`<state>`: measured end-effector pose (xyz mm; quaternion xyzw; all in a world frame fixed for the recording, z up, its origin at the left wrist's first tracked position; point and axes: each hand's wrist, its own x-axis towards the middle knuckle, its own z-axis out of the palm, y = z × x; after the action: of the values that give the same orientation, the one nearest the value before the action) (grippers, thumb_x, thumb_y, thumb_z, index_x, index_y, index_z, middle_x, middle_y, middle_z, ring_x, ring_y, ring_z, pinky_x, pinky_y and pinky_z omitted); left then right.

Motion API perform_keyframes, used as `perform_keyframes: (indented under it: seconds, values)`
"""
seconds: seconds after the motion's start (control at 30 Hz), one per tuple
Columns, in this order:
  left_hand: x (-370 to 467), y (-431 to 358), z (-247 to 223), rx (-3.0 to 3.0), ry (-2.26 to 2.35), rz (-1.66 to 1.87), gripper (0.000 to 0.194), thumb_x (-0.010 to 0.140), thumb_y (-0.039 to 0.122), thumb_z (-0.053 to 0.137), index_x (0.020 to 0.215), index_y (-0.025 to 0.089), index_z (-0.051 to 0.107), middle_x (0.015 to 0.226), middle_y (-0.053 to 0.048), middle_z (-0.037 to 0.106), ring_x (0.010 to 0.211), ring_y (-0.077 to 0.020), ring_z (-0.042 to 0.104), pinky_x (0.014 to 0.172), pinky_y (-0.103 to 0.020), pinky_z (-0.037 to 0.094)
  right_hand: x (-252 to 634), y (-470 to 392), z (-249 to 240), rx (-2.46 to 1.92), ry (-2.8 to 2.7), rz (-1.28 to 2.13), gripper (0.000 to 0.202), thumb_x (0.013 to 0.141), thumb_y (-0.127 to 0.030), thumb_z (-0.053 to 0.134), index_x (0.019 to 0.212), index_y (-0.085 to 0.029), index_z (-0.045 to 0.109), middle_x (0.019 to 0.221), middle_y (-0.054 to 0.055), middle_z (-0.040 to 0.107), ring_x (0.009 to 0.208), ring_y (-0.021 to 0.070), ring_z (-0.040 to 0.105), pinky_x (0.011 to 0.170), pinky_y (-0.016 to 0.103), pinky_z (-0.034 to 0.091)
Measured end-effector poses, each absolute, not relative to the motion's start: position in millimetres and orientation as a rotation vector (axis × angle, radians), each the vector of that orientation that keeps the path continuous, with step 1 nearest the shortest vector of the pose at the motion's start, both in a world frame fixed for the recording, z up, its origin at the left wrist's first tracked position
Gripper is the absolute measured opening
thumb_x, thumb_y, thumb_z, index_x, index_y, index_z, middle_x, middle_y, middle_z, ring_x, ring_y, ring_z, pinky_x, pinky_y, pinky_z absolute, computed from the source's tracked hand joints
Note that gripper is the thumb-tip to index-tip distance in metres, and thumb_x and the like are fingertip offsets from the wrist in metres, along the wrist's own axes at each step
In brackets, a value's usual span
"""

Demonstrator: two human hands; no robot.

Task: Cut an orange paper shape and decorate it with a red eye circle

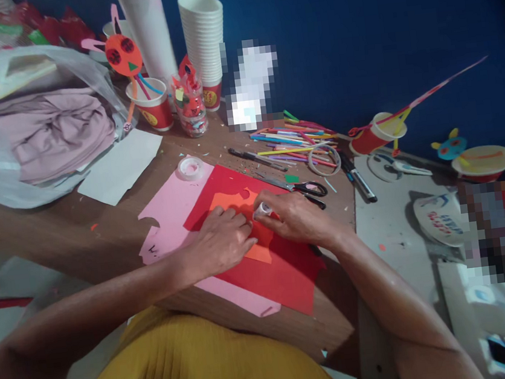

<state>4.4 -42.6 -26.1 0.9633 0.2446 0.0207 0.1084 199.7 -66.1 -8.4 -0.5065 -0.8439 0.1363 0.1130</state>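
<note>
My left hand (226,239) rests palm down on an orange sheet of paper (257,251), its fingers spread and slightly bent. Held in the fingers of my right hand (294,215) is a small white cylinder (263,210), round-ended like a cap or tube, against the same sheet. The orange sheet lies on a larger red sheet (290,282), which overlaps a pink sheet (241,294) with cut edges. Just beyond my right hand lie scissors (311,189) with black handles. A roll of clear tape (190,168) sits on the pink sheet's far corner.
Behind are colored sticks (296,139), a black marker (361,180), a stack of paper cups (203,37) and a red cup (157,112) with a paper animal figure. A clear plastic bag (45,134) with pinkish cloth lies left. More decorated cups (378,135) stand right.
</note>
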Motion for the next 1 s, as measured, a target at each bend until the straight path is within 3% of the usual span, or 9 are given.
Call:
perform_keyframes:
  seconds: [0.27,0.73,1.0]
  values:
    - [6,-43,-26,2.821,0.749,0.024,0.026,0.092,0.030,0.045,0.090,0.013,0.065,0.087,-0.010,0.065,0.091,-0.0271,0.056,0.083,-0.042,0.037,194,-65,-15,-1.399,-2.444,0.478,0.013,0.092,-0.025,0.047,0.100,-0.016,0.053,0.081,0.006,0.066,0.071,0.0180,0.061,0.062,0.025,0.036]
    - [6,-45,-22,2.808,0.744,-0.043,0.030,0.094,0.032,0.041,0.097,0.012,0.064,0.096,-0.011,0.064,0.095,-0.0276,0.055,0.084,-0.043,0.038,199,-65,-1,-1.430,-2.601,0.389,0.011,0.088,-0.020,0.052,0.098,-0.016,0.051,0.074,0.005,0.064,0.067,0.0194,0.060,0.057,0.026,0.031]
    - [8,-46,-22,2.810,0.765,-0.044,0.030,0.093,0.031,0.043,0.094,0.011,0.065,0.090,-0.011,0.065,0.092,-0.0274,0.056,0.085,-0.043,0.038,196,-66,-13,-1.352,-2.531,0.400,0.009,0.092,-0.020,0.046,0.099,-0.017,0.051,0.084,0.005,0.065,0.073,0.0172,0.061,0.061,0.025,0.034]
